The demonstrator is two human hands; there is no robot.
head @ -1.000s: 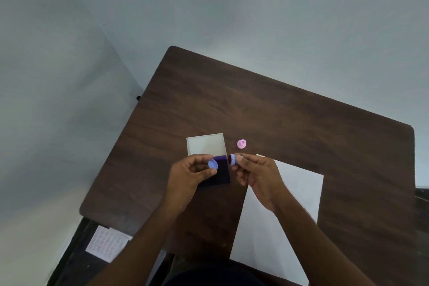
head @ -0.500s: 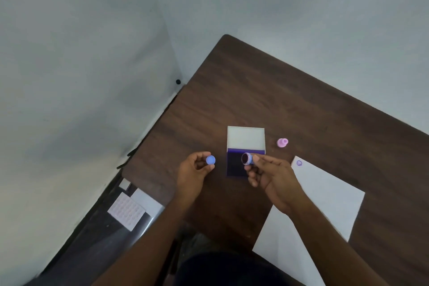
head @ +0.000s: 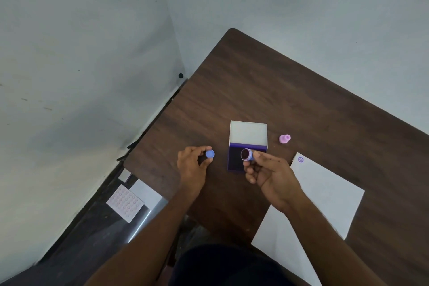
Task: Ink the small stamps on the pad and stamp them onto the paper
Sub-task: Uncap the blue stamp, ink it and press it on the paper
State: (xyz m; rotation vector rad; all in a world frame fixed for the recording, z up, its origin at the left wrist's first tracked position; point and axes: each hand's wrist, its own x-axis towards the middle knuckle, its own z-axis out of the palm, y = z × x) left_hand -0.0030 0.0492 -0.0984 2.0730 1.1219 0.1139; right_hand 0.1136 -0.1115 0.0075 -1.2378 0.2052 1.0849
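My right hand (head: 270, 175) pinches a small blue stamp (head: 247, 154), its dark inked face turned up, over the purple ink pad (head: 234, 160). The pad's white lid (head: 248, 133) lies flipped open behind it. My left hand (head: 191, 166) holds the stamp's round blue cap (head: 210, 153) at its fingertips, left of the pad and apart from it. A pink stamp (head: 284, 139) lies on the table right of the lid. The white paper (head: 325, 195) is under my right forearm, with one purple print (head: 300, 159) at its far corner.
The dark wooden table (head: 313, 104) stands in a corner between two pale walls. Below its left edge, on the dark floor, lie a sheet of small round stickers (head: 125, 203) and white cards (head: 146, 193).
My hands have drawn apart: the left one has carried the cap away to the left, the right one now shows the stamp's inked face. The view has swung left.
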